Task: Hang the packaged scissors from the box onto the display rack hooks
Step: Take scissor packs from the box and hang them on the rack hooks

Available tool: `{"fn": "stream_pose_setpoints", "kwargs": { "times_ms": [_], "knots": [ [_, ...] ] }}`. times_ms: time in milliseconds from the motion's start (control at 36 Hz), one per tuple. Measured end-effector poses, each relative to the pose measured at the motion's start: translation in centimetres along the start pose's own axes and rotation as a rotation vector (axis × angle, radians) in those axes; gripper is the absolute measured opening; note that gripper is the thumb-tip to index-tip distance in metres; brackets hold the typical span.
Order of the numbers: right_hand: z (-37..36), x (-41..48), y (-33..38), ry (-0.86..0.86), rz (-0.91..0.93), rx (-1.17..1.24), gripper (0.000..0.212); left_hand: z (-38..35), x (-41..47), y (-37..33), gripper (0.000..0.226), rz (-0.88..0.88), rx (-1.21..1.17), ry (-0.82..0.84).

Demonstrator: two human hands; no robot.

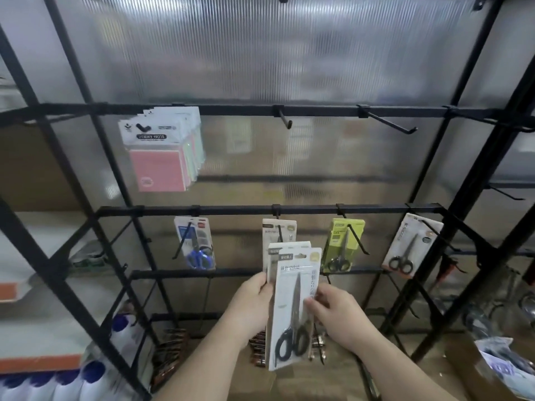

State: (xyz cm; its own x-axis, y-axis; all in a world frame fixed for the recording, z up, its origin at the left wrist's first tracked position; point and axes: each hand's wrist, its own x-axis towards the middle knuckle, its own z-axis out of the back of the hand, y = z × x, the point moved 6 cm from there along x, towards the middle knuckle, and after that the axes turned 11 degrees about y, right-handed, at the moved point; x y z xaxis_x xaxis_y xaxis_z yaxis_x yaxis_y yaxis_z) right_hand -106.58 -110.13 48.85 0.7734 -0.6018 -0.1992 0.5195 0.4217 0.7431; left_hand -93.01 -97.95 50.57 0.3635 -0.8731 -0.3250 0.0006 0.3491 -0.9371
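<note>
My left hand (254, 306) grips a small stack of white carded black-handled scissors packs (293, 308) by their left edge, held upright before the rack's lower row. My right hand (335, 312) pinches the right edge of the front pack. Directly behind and above them, a matching white pack (278, 230) hangs on the middle hook of the lower bar (237, 210). Blue-handled scissors (197, 244), a yellow-green pack (343, 244) and another white pack (411, 246) hang on neighbouring hooks.
Sticky-note packs (162, 149) hang from the upper bar, beside two bare hooks (285, 120) (388, 121). A cardboard box (492, 369) with wrapped goods sits at the lower right. Bottles with blue caps (95, 371) stand at the lower left. Black rack frame posts cross both sides.
</note>
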Motion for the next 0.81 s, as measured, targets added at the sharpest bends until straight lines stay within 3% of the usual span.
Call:
{"fn": "stream_pose_setpoints", "kwargs": {
  "times_ms": [278,472,667,806],
  "knots": [
    [-1.4,0.4,1.5,0.011,-0.042,-0.047,0.017,2.8,-0.6,0.1,0.030,-0.046,0.116,-0.195],
    [-2.3,0.5,1.8,0.061,-0.068,-0.048,0.011,4.4,-0.4,1.0,0.031,-0.028,0.157,-0.193],
    [-2.7,1.1,2.6,0.039,-0.081,-0.040,0.026,6.1,-0.5,2.2,0.030,-0.001,0.184,-0.221],
    [-3.3,2.0,2.7,0.042,-0.083,-0.005,0.026,7.7,-0.7,2.9,0.032,-0.002,0.190,-0.251]
  ]
}}
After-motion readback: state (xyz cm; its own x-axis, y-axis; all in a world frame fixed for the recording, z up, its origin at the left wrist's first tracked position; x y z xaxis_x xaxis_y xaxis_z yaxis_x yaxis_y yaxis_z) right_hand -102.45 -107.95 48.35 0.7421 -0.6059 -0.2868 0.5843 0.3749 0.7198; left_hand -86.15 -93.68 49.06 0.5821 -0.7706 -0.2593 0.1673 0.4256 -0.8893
